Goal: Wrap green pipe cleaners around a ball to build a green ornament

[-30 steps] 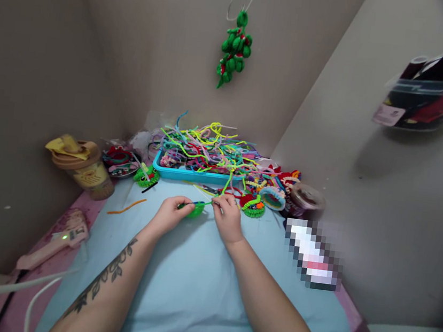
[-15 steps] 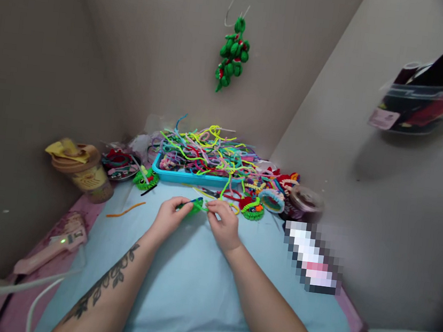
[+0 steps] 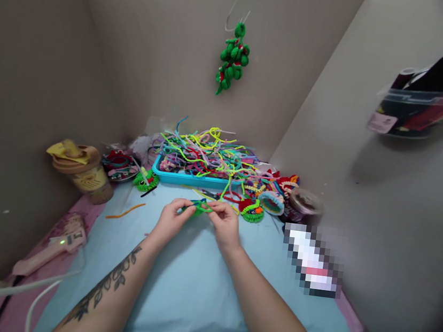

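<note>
Above the blue cloth, my left hand (image 3: 174, 219) and my right hand (image 3: 226, 226) nearly meet. Between their fingertips is a green pipe-cleaner piece (image 3: 201, 208) with a dark blue bit along its top. Both hands pinch it, the left at one side and the right at the other; the fingers partly cover it. Just beyond the right hand, scissors (image 3: 235, 195) with red handles lie near a green pipe-cleaner figure (image 3: 252, 211) with red on top. Another green figure (image 3: 146, 180) sits past the left hand.
A blue tray (image 3: 199, 181) heaped with colourful pipe cleaners stands at the back. An orange pipe cleaner (image 3: 126, 211) lies left. A cup (image 3: 90, 174) and pink glue gun (image 3: 53, 250) with its cord are at the left edge; a lidded jar (image 3: 303, 205) and a blurred-out object (image 3: 312, 260) are right.
My right hand has come in closer to my left, and its fingers have shifted along the green piece. The view has tilted up slightly.
</note>
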`<state>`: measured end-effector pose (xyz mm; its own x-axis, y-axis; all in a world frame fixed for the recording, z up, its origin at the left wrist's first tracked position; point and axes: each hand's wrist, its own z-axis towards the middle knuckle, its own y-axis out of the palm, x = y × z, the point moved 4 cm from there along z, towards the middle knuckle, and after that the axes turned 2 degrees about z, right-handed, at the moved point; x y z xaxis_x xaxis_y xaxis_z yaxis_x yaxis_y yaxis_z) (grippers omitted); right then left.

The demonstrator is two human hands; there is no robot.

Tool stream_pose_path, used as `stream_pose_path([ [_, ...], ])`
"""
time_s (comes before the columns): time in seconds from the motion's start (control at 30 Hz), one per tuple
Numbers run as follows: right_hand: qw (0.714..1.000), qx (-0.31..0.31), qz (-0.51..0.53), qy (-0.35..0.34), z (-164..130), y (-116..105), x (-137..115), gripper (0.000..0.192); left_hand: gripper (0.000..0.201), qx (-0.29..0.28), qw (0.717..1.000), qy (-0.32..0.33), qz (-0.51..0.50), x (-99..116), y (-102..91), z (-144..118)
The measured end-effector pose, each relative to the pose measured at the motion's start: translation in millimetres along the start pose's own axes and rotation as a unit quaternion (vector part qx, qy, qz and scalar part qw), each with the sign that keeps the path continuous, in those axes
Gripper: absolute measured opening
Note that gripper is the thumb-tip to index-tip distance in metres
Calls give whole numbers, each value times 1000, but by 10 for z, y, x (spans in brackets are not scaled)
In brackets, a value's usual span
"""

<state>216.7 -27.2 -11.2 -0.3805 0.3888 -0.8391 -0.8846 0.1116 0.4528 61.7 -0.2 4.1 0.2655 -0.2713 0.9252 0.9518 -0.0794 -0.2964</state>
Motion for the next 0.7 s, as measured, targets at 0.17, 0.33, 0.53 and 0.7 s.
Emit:
stream_pose_path([
  [0.17,990,19,107,87,8,21,57,19,16,4,1000,6,-15,-10,28,-6],
  [0.33,979,8,154,135,10,13,107,18,27,-30,999,-3,-25,-100,83,-3],
  [0.53,974,11,156,165,7,17,138,20,37,-101,993,-26,-50,-139,149,-14],
  [0.7,983,34,101,152,20,-33,162,15,32,-97,993,-34,-54,-109,136,-29],
])
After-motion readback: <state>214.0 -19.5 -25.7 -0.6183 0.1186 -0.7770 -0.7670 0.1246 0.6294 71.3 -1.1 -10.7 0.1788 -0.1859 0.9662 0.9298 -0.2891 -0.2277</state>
